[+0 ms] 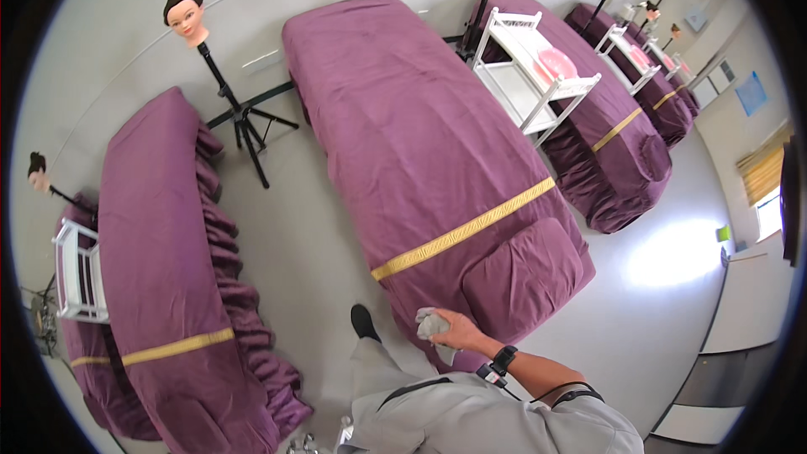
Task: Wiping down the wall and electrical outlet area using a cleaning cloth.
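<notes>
My right hand (462,330) grips a crumpled grey cloth (432,324), some of which hangs below the fingers. It is beside the lower edge of a bed with a purple cover (416,139), close to a purple-covered pillow (526,277). A gold patterned band (466,228) crosses the cover above the pillow. A watch and a small device with a cable are on the right wrist. My left hand is out of view.
A mannequin head (187,17) on a black tripod (243,115) stands between this bed and another purple-covered bed (154,221) at left. White trolleys (514,88), one holding a pink bowl (556,63), and more beds stand at right. My shoe (364,321) is on the grey floor.
</notes>
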Demonstrator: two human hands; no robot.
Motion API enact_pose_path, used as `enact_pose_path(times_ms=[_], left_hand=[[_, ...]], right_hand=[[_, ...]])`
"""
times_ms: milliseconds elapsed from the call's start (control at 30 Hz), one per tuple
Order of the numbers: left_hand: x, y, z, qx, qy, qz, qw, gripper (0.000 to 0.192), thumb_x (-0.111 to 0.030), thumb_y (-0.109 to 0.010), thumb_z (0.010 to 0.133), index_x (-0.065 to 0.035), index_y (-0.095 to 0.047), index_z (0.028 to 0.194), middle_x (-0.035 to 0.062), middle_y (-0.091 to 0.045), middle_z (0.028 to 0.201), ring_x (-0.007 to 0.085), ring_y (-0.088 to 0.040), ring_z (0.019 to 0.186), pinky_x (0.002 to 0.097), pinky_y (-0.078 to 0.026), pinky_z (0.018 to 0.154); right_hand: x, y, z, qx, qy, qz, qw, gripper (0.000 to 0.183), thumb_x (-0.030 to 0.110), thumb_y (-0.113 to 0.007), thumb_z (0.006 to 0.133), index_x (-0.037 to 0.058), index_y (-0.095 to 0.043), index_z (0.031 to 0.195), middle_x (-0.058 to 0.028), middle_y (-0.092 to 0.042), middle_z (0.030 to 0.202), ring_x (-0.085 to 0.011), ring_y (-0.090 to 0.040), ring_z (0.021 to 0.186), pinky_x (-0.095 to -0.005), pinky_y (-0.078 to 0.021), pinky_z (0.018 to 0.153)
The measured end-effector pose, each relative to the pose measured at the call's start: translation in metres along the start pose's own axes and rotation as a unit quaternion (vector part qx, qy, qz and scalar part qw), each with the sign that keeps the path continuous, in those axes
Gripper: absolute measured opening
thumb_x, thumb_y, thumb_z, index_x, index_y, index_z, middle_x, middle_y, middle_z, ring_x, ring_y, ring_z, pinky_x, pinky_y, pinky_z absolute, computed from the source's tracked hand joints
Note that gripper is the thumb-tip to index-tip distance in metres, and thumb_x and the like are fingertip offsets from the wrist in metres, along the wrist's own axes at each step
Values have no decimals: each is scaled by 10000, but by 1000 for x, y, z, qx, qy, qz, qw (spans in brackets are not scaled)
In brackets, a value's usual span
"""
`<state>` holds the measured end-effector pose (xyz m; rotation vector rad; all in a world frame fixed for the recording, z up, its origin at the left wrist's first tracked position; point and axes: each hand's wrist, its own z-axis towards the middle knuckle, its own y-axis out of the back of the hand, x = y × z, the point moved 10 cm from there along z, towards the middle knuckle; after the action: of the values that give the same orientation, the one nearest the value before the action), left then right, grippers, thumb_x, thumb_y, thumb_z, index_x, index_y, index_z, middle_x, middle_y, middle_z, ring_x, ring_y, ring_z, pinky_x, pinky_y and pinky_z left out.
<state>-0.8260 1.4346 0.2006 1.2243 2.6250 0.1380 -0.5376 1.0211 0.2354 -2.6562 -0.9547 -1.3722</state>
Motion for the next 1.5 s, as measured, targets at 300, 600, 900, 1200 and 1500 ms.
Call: enact_pose_path(times_ms=[300,600,900,1200,1500], left_hand=[[-27,197,103,-61,-53,-19,997,722,-392,-761,844,-27,-536,1425,207,-724,1067,294,-685,1128,426,-534,970],[-193,305,93,-134,-288,48,947,881,-449,-862,769,5,-500,1431,192,-720,1119,315,-729,971,384,-579,848],[-371,344,13,-167,-452,97,871,1018,-359,-936,669,-31,-451,1502,217,-595,1332,356,-592,1247,431,-507,1024],[-388,491,79,-167,-525,-30,834,586,-198,-908,722,-30,-696,1243,186,-685,1151,344,-677,1055,405,-534,934],[-373,664,110,-87,-467,-166,864,439,-100,-828,795,31,-700,1194,77,-728,1084,140,-661,994,306,-538,866]], right_hand=[[126,-50,145,-17,127,-79,989,771,327,-790,796,76,-510,1469,-187,-633,1350,-344,-599,1259,-397,-462,1077],[198,-73,137,56,90,80,991,822,317,-779,850,7,-420,1522,-207,-642,1316,-271,-641,1172,-367,-494,1012],[249,-83,166,157,144,105,971,879,476,-721,899,-21,-375,1536,-195,-590,1385,-248,-574,1252,-358,-456,1050],[292,-92,310,110,74,134,982,1012,542,-735,887,-27,-272,1583,-202,-513,1470,-267,-501,1354,-377,-421,1105],[453,-95,395,99,120,111,982,1036,514,-775,854,54,-247,1616,-185,-539,1427,-242,-563,1248,-361,-482,1027]])
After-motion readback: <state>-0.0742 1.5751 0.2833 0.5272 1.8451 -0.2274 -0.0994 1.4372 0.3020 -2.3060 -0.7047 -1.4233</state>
